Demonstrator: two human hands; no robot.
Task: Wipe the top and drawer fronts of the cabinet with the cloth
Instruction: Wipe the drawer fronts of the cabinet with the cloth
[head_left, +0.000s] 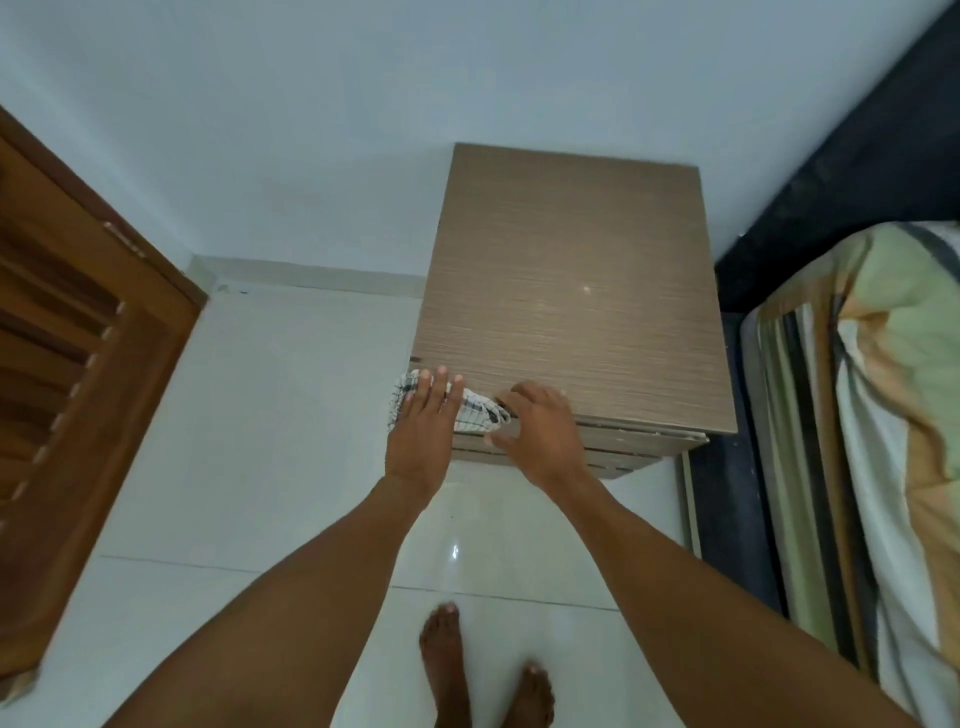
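A low cabinet (571, 291) with a light brown wood-grain top stands against the white wall, its drawer fronts (623, 457) just visible below the near edge. A white cloth with dark checks (475, 413) hangs over the cabinet's front left corner. My left hand (423, 426) lies flat on the cloth, fingers stretched out and pressing it against the corner. My right hand (540, 431) rests on the front edge just to the right, its fingers curled over the cloth's loose end; whether it grips the cloth I cannot tell.
A brown wooden door (67, 364) stands at the left. A bed with a striped sheet (872, 415) on a dark frame runs along the right, close to the cabinet. White floor tiles (270, 441) lie below, and bare feet (483, 675) stand in front of the cabinet.
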